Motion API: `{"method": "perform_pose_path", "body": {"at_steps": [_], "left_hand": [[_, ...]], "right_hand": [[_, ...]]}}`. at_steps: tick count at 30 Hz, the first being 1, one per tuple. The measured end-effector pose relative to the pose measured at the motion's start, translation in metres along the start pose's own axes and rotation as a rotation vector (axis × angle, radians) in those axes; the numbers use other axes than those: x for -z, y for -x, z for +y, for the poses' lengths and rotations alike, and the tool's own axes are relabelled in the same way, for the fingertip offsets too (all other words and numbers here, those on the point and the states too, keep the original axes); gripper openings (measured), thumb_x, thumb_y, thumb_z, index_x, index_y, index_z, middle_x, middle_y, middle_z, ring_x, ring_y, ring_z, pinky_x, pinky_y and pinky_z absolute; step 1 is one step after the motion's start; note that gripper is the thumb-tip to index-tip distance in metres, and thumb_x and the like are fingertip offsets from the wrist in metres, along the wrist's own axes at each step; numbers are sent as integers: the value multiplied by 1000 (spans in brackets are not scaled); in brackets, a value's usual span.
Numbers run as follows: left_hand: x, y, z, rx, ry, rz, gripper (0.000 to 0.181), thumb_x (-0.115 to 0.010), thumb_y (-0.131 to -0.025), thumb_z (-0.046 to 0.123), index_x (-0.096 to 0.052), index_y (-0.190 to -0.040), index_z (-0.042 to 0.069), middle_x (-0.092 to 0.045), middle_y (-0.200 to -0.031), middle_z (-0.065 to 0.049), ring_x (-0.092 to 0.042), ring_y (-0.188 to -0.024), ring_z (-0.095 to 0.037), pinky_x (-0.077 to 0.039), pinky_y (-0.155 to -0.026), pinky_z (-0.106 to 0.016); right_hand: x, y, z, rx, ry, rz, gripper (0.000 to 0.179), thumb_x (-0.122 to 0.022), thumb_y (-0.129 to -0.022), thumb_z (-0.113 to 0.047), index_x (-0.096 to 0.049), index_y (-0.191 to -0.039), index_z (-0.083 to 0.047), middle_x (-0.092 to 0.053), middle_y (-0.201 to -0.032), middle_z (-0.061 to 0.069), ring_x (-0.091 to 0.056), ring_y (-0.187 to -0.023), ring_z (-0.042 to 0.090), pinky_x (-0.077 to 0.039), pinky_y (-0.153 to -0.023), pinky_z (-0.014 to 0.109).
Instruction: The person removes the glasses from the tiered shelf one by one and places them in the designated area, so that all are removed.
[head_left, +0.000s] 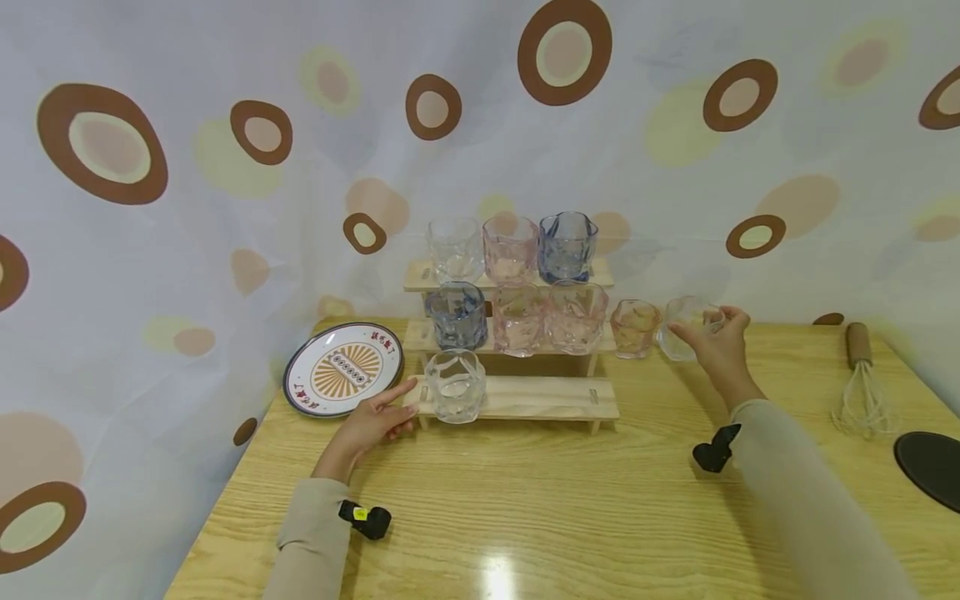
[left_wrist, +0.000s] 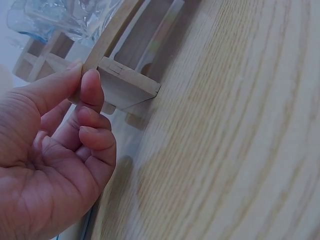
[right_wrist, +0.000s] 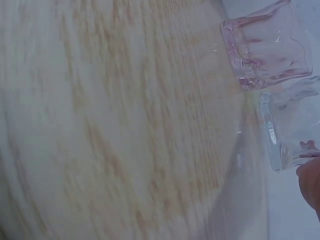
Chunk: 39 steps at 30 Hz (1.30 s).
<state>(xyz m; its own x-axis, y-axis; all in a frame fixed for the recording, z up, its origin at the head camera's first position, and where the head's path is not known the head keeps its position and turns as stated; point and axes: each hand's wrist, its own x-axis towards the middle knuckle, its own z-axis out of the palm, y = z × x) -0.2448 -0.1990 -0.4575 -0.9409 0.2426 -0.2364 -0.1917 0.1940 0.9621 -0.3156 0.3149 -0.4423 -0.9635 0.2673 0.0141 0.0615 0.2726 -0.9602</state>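
My left hand (head_left: 369,427) pinches the left end of the bottom step of a wooden tiered rack (head_left: 540,398); thumb and forefinger meet at the board's edge in the left wrist view. Out to the right, my right hand (head_left: 718,350) grips a clear glass (head_left: 678,343) by its right side. Beside that glass, on its left, stands a small pink glass (head_left: 634,330). A second clear glass (head_left: 456,392) sits at the left of the bottom step. The middle step bears a blue glass (head_left: 457,318) and two pink ones; clear, pink and blue glasses fill the top.
Left of the rack lies a white plate (head_left: 300,379) with an orange sunburst print. A whisk (head_left: 861,375) with a wooden handle lies at the right, near a black round object (head_left: 933,467). Behind the wooden table (head_left: 495,500) hangs a patterned cloth (head_left: 465,167).
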Motion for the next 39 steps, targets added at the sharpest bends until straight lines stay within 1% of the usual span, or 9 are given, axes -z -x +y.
{"method": "perform_pose_path", "body": {"at_steps": [6, 14, 21, 28, 35, 37, 39], "left_hand": [[-1, 1, 1, 4, -3, -3, 56, -63, -92, 18, -42, -145, 17, -63, -69, 1, -50, -62, -11, -39, -59, -24], [-1, 1, 2, 9, -3, -4, 56, -62, -93, 18, -42, -145, 17, -63, -68, 1, -50, -62, -11, -39, -59, -24], [-2, 1, 1, 7, -3, -4, 56, -62, -93, 18, -42, -145, 17, -63, -68, 0, -50, -61, -11, -39, -59, -24], [-2, 1, 1, 11, -2, 8, 56, -62, -93, 17, -42, -144, 17, -63, -68, 0, -51, -62, -11, -39, -59, -24], [-1, 2, 1, 11, 8, 21, 55, -62, -93, 16, -41, -145, 16, -63, -67, 0, -52, -61, -11, -40, -59, -24], [-1, 1, 1, 4, 0, 15, 56, -61, -93, 16, -41, -145, 16, -63, -67, 1, -52, -62, -10, -40, -59, -24], [-1, 1, 1, 7, 2, 12, 55, -61, -93, 16, -41, -145, 17, -63, -67, 1, -52, -62, -11, -39, -59, -24]], "right_hand": [[-3, -3, 8, -19, -16, 32, 90, -69, -83, -43, -3, -134, -8, -10, -153, 21, -13, -140, 36, -21, -108, 51], [-5, -5, 11, -36, -18, 31, 97, -70, -82, -44, 0, -138, -7, -6, -154, 21, -10, -141, 36, -20, -109, 51], [-6, -4, 14, -76, -17, 38, 95, -70, -82, -43, -1, -137, -8, -6, -154, 20, -11, -141, 35, -20, -109, 49], [-5, -3, 16, -45, 52, 23, 98, -68, -81, -49, 0, -138, -6, -11, -151, 23, -19, -136, 40, -23, -104, 53], [-6, -5, 15, -39, 51, 10, 100, -69, -82, -48, 1, -139, -6, -11, -150, 23, -19, -137, 40, -24, -104, 52], [-6, -5, 15, -35, 58, 7, 103, -69, -81, -48, 4, -141, -6, -12, -150, 23, -20, -136, 41, -24, -104, 52], [-5, -5, 15, -31, 66, -6, 107, -68, -82, -49, 9, -143, -7, -12, -150, 24, -21, -135, 41, -24, -104, 53]]}}
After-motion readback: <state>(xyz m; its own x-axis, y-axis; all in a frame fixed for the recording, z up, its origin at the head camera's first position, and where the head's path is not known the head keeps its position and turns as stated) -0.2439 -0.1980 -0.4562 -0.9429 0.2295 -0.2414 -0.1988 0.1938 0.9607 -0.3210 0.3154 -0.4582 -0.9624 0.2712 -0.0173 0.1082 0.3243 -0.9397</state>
